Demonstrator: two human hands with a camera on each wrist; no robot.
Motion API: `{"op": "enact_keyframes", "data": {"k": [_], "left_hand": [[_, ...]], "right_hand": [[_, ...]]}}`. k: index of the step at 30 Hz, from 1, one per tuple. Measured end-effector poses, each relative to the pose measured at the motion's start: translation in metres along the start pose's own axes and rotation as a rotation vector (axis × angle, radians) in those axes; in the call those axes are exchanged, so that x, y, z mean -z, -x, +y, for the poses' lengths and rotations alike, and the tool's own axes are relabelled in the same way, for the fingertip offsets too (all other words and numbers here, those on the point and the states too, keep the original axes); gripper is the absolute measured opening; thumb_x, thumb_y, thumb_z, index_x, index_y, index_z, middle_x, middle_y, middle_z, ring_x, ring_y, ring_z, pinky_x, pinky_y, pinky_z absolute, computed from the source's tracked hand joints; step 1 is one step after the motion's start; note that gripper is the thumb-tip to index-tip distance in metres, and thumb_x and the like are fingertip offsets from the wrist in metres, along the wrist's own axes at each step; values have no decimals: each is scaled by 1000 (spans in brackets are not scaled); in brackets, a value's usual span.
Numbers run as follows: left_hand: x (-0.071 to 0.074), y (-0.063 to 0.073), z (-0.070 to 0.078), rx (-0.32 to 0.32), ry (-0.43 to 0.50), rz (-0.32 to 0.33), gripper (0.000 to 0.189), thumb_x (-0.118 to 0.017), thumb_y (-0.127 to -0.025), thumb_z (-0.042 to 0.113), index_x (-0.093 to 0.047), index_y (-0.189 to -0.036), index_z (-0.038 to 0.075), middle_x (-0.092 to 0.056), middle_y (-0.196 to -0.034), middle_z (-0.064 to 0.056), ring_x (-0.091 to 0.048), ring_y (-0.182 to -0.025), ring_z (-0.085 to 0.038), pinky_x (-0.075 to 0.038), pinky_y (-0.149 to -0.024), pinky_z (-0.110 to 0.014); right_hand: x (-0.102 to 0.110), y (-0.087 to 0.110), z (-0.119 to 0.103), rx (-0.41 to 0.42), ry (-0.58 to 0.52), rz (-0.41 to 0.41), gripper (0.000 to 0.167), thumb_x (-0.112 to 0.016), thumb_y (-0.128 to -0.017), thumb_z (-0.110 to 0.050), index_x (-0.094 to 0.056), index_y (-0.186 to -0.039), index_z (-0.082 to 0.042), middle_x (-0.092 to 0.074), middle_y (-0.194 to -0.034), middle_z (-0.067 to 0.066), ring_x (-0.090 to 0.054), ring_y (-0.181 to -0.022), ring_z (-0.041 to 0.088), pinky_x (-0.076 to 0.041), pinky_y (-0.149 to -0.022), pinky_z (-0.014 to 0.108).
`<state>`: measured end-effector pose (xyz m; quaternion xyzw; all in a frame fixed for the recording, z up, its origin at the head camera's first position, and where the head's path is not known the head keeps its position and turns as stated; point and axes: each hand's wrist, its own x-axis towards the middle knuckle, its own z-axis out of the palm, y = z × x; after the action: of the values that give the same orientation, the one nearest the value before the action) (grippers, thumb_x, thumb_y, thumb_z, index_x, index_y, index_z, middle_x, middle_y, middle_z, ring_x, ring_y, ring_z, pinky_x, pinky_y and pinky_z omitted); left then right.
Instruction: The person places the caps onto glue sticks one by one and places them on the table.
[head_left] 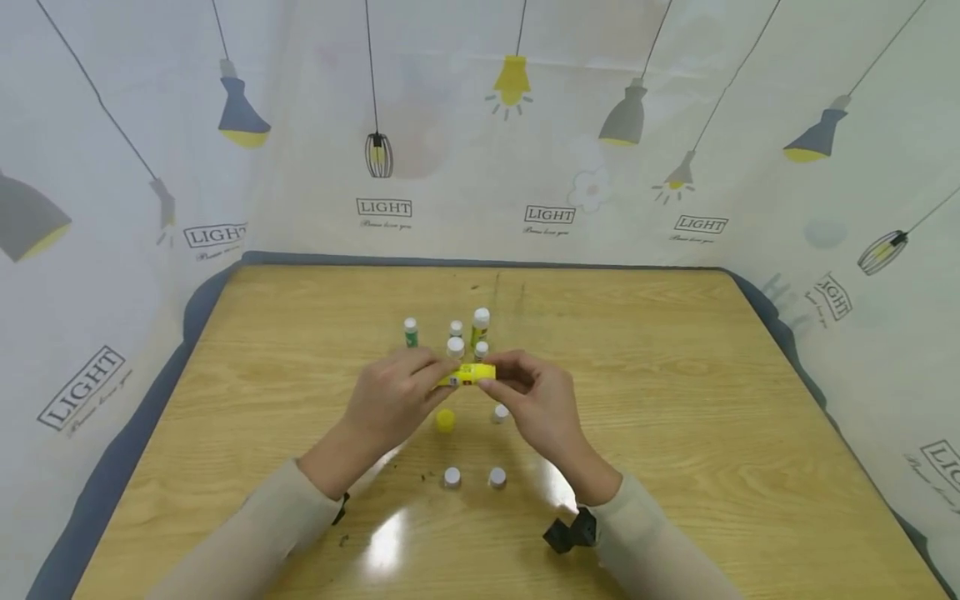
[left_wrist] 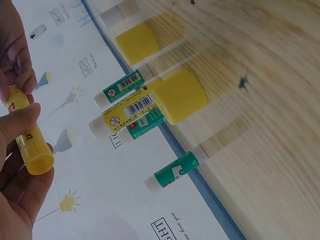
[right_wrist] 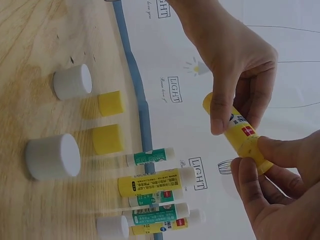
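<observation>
A yellow glue stick [head_left: 477, 374] is held crosswise between both hands above the table. My left hand [head_left: 393, 392] grips its left part with thumb and fingers. At the other end, the right hand [head_left: 543, 408] pinches the tube between thumb and fingertips. In the left wrist view, the end of the glue stick [left_wrist: 39, 162] beside the left hand looks hollow. The right wrist view shows the red label on the glue stick [right_wrist: 245, 131] between the hands. Below them, a yellow cap [head_left: 446, 420] and a white cap [head_left: 500, 413] stand on the tabletop.
Several glue sticks stand upright beyond the hands, among them a green one [head_left: 411, 335] and a taller yellow one [head_left: 480, 332]. Nearer me are two white caps, left [head_left: 452, 477] and right [head_left: 497, 477]. A printed curtain [head_left: 465, 225] surrounds the wooden table [head_left: 675, 375].
</observation>
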<state>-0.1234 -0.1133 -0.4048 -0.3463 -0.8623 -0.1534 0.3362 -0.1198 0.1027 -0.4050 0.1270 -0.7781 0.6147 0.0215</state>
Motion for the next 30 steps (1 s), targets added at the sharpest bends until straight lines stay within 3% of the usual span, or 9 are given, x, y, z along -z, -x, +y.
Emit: {"op": "enact_keyframes", "data": {"k": [11,20,24,30], "left_hand": [[2,2,-6,55,-19,-36,33,-89,-79,17,-78,-108,6,-76,-99,-5,-74,-80,-16,-61,-64,-23],[-3,4,-10,112,13,-34,25,-85,-84,17,-77,-105,6,-76,-100,-4,-74,-80,-16,-61,-64,-24],[-7,7,-12,178,40,-42,23,-83,-86,17,-76,-106,8,-77,-103,-4,-75,-84,-17,-62,-66,-25],[-13,11,-15,309,64,-125,27,-80,-90,20,-74,-113,9,-77,-109,-5,-76,-92,-20,-64,-75,-31]], "right_hand": [[21,-3,-1,-6,27,56,23,-80,-88,-8,-75,-110,-8,-74,-107,7,-71,-98,20,-61,-83,26],[40,-6,-2,8,63,83,25,-80,-88,-9,-73,-113,-5,-74,-110,10,-70,-99,18,-61,-83,24],[55,-11,-5,41,92,106,26,-79,-89,-8,-73,-113,-3,-73,-110,12,-70,-98,15,-61,-82,23],[74,-19,-4,112,228,158,26,-79,-89,-11,-74,-114,-4,-75,-107,10,-71,-93,11,-60,-77,18]]}}
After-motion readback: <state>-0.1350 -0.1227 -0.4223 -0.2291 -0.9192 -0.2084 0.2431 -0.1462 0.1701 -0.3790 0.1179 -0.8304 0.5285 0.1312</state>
